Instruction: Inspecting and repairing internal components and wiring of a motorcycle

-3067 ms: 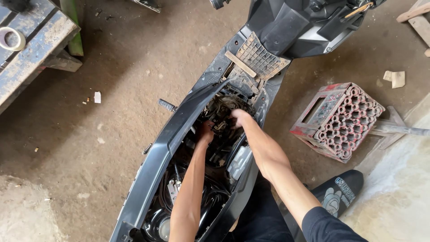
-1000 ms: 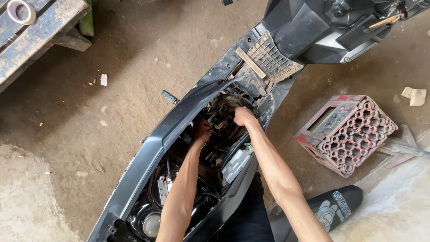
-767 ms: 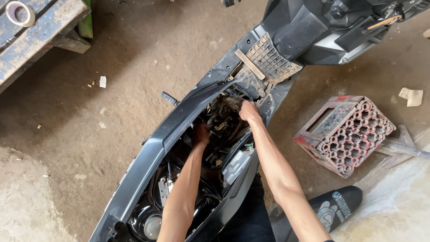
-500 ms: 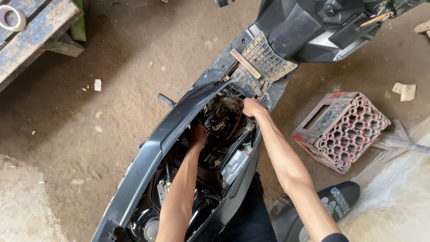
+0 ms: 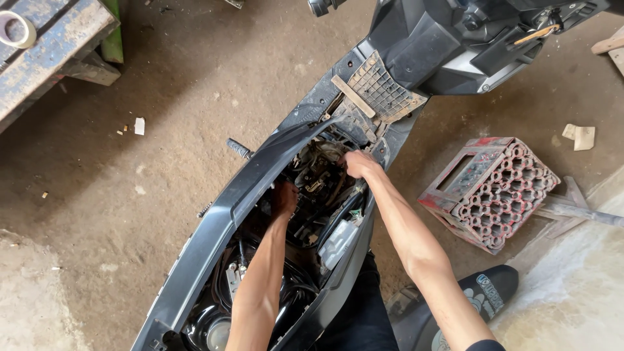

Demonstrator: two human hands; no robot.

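Note:
A black scooter point(image 5: 214, 240) with its seat and covers off lies open below me, its engine bay point(image 5: 318, 188) exposed. My left hand point(image 5: 284, 198) reaches down into the bay among hoses and dark parts; its fingers are hidden. My right hand point(image 5: 357, 164) rests on the front of the engine near the footboard grille point(image 5: 380, 84), fingers curled on a part I cannot make out. A pale plastic tank point(image 5: 338, 235) sits at the bay's right side.
A red plastic crate point(image 5: 491, 192) lies on its side on the dirt floor to the right. A worn wooden bench point(image 5: 45, 49) with a tape roll point(image 5: 16, 29) stands at the upper left. My shoe point(image 5: 484, 292) is at the lower right. Scraps litter the ground.
My view has shifted slightly. Both hands stay in the engine bay; the right hand has edged toward the front of the engine.

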